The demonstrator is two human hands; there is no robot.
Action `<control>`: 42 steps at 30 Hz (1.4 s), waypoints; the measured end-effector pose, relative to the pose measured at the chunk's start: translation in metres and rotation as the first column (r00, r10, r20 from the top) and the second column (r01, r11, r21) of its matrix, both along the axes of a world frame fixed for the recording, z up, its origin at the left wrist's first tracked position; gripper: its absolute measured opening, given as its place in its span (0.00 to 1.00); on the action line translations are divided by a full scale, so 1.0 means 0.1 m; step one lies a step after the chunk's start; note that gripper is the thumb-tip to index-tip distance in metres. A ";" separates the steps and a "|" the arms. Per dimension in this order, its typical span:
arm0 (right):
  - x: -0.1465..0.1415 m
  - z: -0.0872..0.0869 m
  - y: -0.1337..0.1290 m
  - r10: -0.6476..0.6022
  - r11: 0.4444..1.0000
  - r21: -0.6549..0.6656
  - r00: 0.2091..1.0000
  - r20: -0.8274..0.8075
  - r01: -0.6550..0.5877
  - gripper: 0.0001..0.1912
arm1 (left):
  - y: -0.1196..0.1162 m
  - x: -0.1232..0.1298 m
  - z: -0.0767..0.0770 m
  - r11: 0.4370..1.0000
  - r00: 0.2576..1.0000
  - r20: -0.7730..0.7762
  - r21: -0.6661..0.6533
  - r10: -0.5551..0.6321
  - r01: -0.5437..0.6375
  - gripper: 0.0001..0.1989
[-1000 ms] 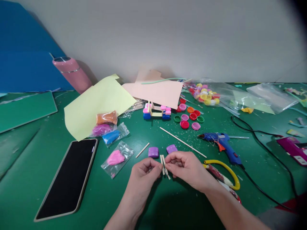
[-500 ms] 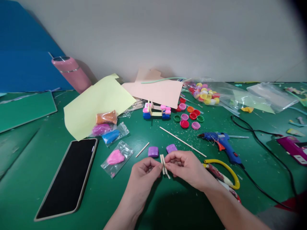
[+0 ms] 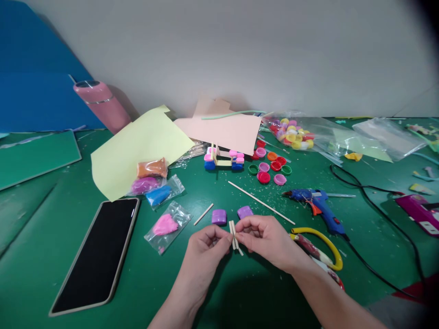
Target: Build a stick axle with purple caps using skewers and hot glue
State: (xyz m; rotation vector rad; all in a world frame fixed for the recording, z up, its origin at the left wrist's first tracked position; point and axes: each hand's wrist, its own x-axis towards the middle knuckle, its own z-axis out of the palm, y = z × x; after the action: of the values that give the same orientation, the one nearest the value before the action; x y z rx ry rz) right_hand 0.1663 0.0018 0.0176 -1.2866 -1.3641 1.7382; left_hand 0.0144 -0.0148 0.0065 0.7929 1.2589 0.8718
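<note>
Between my fingertips is a small bundle of short wooden sticks (image 3: 235,244), held roughly upright. My left hand (image 3: 210,249) pinches it from the left, and my right hand (image 3: 262,240) from the right. The fingers hide part of the sticks, so I cannot tell exactly how they join. Just beyond my fingers lie two purple clay blocks, one on the left (image 3: 219,217) and one on the right (image 3: 245,212). A short loose stick (image 3: 203,214) rests left of them, and a long thin stick (image 3: 261,202) slants away to the right.
A small stick-and-clay car (image 3: 224,157) stands behind, beside several bottle caps (image 3: 264,177). Right are a blue glue gun (image 3: 317,201) with its black cord and yellow-handled pliers (image 3: 334,251). Left lie a phone (image 3: 98,256), bagged clay (image 3: 166,225) and yellow paper (image 3: 137,146).
</note>
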 end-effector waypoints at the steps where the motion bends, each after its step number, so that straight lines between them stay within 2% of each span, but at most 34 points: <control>1: 0.00 0.00 0.00 -0.001 1.000 0.000 1.000 0.004 0.001 0.07 | 0.00 0.00 0.00 1.000 1.000 0.001 0.000 -0.002 0.002 0.09; 12: 0.00 0.01 0.01 0.003 1.000 -0.011 1.000 -0.003 -0.003 0.05 | 0.01 0.01 0.00 1.000 1.000 -0.004 -0.006 0.002 -0.002 0.08; 29: 0.00 -0.01 0.00 0.003 1.000 0.005 1.000 0.011 -0.003 0.11 | 0.01 0.02 0.02 1.000 0.999 0.033 -0.016 0.025 -0.024 0.09; 42: 0.02 0.00 -0.01 0.013 1.000 0.027 0.999 0.048 -0.014 0.11 | 0.00 0.02 0.01 0.999 0.999 0.041 -0.017 0.031 -0.030 0.09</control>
State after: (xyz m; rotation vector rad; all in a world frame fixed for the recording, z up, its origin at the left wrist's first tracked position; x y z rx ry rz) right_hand 0.1680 0.0013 0.0175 -1.3144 -1.4218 1.7020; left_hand 0.0159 -0.0143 0.0075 0.7409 1.2429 0.8971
